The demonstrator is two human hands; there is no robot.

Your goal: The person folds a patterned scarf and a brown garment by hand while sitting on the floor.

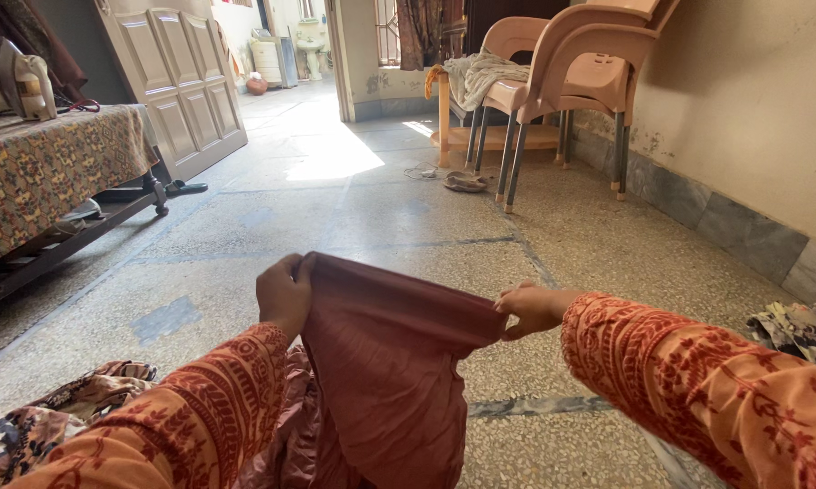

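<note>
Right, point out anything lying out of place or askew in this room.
Several things lie on the floor: a patterned cloth by the left hand, another beside the right hand, and a sandal under the stacked chairs. The reddish cloth held between both hands looks creased, not damaged.

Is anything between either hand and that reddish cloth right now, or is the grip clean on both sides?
Nothing visible stands between them. The left hand grips the top edge of the reddish-brown cloth directly, and the right hand pinches the same edge at its other end. The cloth hangs between the two patterned orange sleeves above the speckled floor.
</note>
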